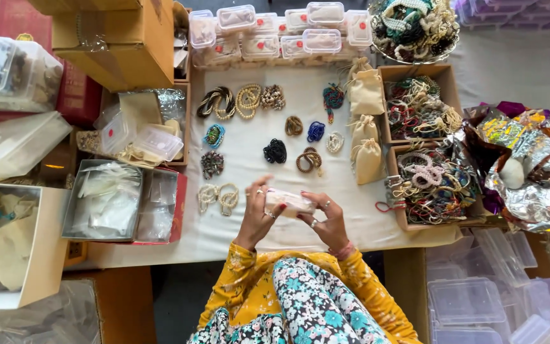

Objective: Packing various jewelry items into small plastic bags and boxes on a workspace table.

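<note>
Hands meet near the front edge of the white cloth (351,216), both raised on bent wrists out of yellow patterned sleeves. The left hand (257,216) curls its ringed fingers around the left end of a small clear plastic box (289,202); the right hand (326,220) pinches the box's right end between thumb and fingertips, so both hold it closed-fingered just above the cloth. What is inside the box is too small to tell.

To the near right, below the table edge, lies a heap of empty clear lidded boxes (479,299). To the near left stands an open white carton (39,255) with beige cloth in it, and beside it a shallow metal tray (71,210) filled with clear plastic bags.

Just beyond the hands, loose bead bracelets (275,151) lie spread over the cloth in separate small coils, dark, blue, brown and pearl-coloured. Three beige drawstring pouches (367,127) stand in a column to their right. Further right, two open cardboard boxes (444,73) are packed with tangled bracelets of many colours, and crumpled foil wrapping (529,178) sits at the far right.

At the far edge, a row of small clear boxes with red dots (268,32) is stacked up, with a round dish of beaded strands (415,25) just right of it. A large brown carton (128,38) stands at the far left.
</note>
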